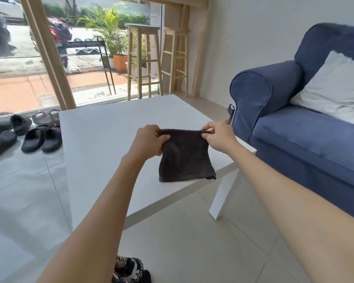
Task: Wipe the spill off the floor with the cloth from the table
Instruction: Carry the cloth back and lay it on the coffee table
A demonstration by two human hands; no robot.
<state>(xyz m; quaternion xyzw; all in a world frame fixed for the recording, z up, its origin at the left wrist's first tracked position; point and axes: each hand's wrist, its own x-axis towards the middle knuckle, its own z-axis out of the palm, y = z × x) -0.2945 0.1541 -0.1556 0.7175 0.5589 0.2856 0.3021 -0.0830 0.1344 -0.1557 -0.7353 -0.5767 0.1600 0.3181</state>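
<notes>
Head view. The 2 hands hold a dark cloth [185,156] by its top edge above the white tabletop [102,144]: the left hand [149,140] pinches the left corner, the right hand [218,137] the right corner — both clamped on the fabric. The cloth hangs down, its lower hem at or just above the tabletop; contact cannot be told. No spill can be made out on the tiled floor [192,242]. A blue sofa [294,127] is cut off at right — sandals [39,137] lie at left.
</notes>
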